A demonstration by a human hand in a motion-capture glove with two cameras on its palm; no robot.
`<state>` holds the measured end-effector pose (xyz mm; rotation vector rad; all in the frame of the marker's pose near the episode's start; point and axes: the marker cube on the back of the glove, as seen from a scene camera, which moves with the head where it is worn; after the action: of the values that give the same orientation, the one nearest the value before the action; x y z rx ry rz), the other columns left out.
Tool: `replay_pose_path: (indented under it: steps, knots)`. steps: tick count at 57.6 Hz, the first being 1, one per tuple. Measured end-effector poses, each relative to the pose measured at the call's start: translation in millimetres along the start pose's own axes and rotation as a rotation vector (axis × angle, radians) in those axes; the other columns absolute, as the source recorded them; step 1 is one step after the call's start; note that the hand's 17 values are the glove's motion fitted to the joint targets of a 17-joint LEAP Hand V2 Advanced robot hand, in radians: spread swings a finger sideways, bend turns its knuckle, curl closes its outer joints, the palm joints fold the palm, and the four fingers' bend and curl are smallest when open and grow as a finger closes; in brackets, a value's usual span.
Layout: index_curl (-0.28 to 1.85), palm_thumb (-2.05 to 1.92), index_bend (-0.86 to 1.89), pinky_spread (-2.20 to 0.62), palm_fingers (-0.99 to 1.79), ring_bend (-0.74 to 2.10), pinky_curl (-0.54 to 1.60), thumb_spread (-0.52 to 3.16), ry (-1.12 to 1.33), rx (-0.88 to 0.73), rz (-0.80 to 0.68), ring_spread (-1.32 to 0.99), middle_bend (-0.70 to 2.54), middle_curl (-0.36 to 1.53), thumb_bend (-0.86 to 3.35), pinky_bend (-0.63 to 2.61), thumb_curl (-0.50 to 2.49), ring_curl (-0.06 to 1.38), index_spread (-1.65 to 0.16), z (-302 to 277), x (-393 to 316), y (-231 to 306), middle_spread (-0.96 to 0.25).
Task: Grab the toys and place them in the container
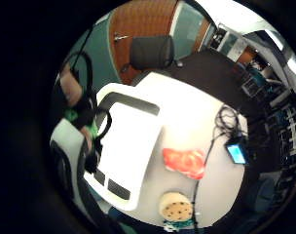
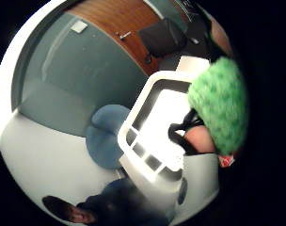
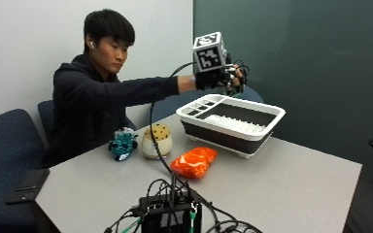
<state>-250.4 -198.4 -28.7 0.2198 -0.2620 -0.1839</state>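
Outside view: the gloved right hand point(image 3: 220, 77) is raised above the near end of the white container point(image 3: 264, 112) on the table point(image 3: 290, 179), fingers curled around a green toy point(image 3: 236, 88). 3 toys remain on the table: an orange toy point(image 3: 194, 162), a cookie toy point(image 3: 157, 140) and a teal toy point(image 3: 122, 143).

Thumb side palm view: the green toy point(image 2: 220, 104) sits in the fingers, directly over the container's open basin point(image 2: 154, 125).

Little finger side palm view: the container point(image 1: 131, 146) lies below the hand, the orange toy point(image 1: 185, 163) and cookie toy point(image 1: 175, 206) beside it. Releasing should drop the toy straight in.
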Motion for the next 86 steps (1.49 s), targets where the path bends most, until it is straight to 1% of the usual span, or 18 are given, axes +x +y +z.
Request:
replay_pose_path:
  steps: [2,6,9,10,19,24,30,36,41,50,59,62,66,68,69,70,77,86]
  knots:
    - [0.51,0.59,0.3,-0.42,0.61,1.23,0.5,0.58,-0.007,-0.038,-0.012,-0.29,0.73,0.54,0.26,1.37,0.8,0.57,-0.3,13.9,-2.2,-3.9,-0.15]
    - [0.46,0.46,0.13,-0.39,0.39,1.15,0.5,0.84,0.019,-0.123,-0.08,-0.27,0.65,0.52,0.21,1.42,0.73,0.54,-0.29,42.7,-15.3,0.7,-0.14]
    - [0.46,0.31,0.13,-0.29,-0.2,0.98,0.52,0.95,0.037,-0.175,-0.119,-0.23,0.48,0.48,0.11,1.4,0.65,0.52,-0.27,55.4,-20.7,6.3,-0.1]
    - [0.44,0.27,0.13,-0.26,-0.26,0.91,0.51,0.97,0.042,-0.183,-0.121,-0.2,0.45,0.47,0.08,1.39,0.63,0.5,-0.27,56.2,-19.3,7.3,-0.09]
    - [0.35,0.19,0.1,-0.11,-0.21,0.66,0.41,1.13,0.108,-0.204,-0.092,-0.11,0.3,0.41,0.0,1.26,0.52,0.35,-0.24,31.3,16.0,18.2,-0.03]
    - [0.32,0.19,0.1,-0.07,-0.17,0.61,0.38,1.19,0.098,-0.224,0.013,-0.09,0.27,0.4,-0.01,1.22,0.49,0.33,-0.24,-6.4,64.5,17.8,-0.02]
    - [0.3,0.19,0.11,-0.03,-0.16,0.55,0.36,1.23,0.209,-0.306,-0.057,-0.06,0.25,0.41,-0.01,1.17,0.45,0.31,-0.24,-15.4,83.2,57.9,-0.01]
    - [0.28,0.19,0.11,-0.01,-0.14,0.52,0.34,1.25,0.242,-0.353,-0.014,-0.05,0.24,0.41,-0.01,1.13,0.42,0.3,-0.24,-19.1,125.1,82.0,-0.01]
    - [0.27,0.19,0.1,0.0,-0.13,0.52,0.33,1.26,0.22,-0.416,0.025,-0.04,0.22,0.41,-0.01,1.11,0.4,0.3,-0.24,-5.1,162.8,98.6,-0.01]
    - [0.25,0.22,0.1,0.0,-0.16,0.5,0.32,1.28,0.199,-0.628,0.072,-0.03,0.17,0.4,0.0,1.12,0.38,0.3,-0.23,58.7,197.0,133.3,-0.01]
    - [0.23,0.26,0.1,0.0,-0.19,0.44,0.32,1.31,0.309,-0.608,0.089,0.0,0.15,0.36,0.0,1.18,0.37,0.28,-0.25,96.9,234.1,131.9,0.0]
    - [0.21,0.29,0.07,-0.01,-0.13,0.45,0.34,1.33,0.336,-0.54,0.077,0.0,0.14,0.35,0.01,1.26,0.37,0.29,-0.26,99.7,240.6,127.6,-0.01]
    - [0.19,0.38,0.1,-0.09,0.19,0.65,0.33,1.41,0.321,-0.48,0.044,-0.03,0.23,0.37,0.07,1.29,0.38,0.32,-0.28,102.8,240.2,124.2,-0.05]
    - [0.18,0.4,0.09,-0.14,0.24,0.7,0.33,1.44,0.316,-0.449,0.021,-0.06,0.23,0.37,0.08,1.31,0.38,0.32,-0.28,103.7,239.1,122.4,-0.05]
    - [0.18,0.43,0.09,-0.21,0.51,0.84,0.34,1.47,0.317,-0.431,0.009,-0.11,0.3,0.39,0.1,1.33,0.39,0.37,-0.28,104.0,238.1,121.6,-0.06]
    - [0.15,0.45,0.07,-0.24,0.6,0.89,0.32,1.48,0.318,-0.415,-0.002,-0.13,0.32,0.39,0.12,1.32,0.39,0.36,-0.27,104.5,236.6,121.2,-0.07]
    - [0.12,0.68,0.15,-0.32,0.98,1.16,0.37,1.34,0.313,-0.36,-0.061,-0.25,0.58,0.53,0.19,1.33,0.53,0.48,-0.3,105.2,216.4,123.6,-0.16]
    - [0.11,0.73,0.28,-0.36,1.13,1.31,0.42,1.21,0.237,-0.222,-0.062,-0.32,0.87,0.71,0.2,1.31,0.65,0.58,-0.4,66.7,183.4,111.7,-0.23]
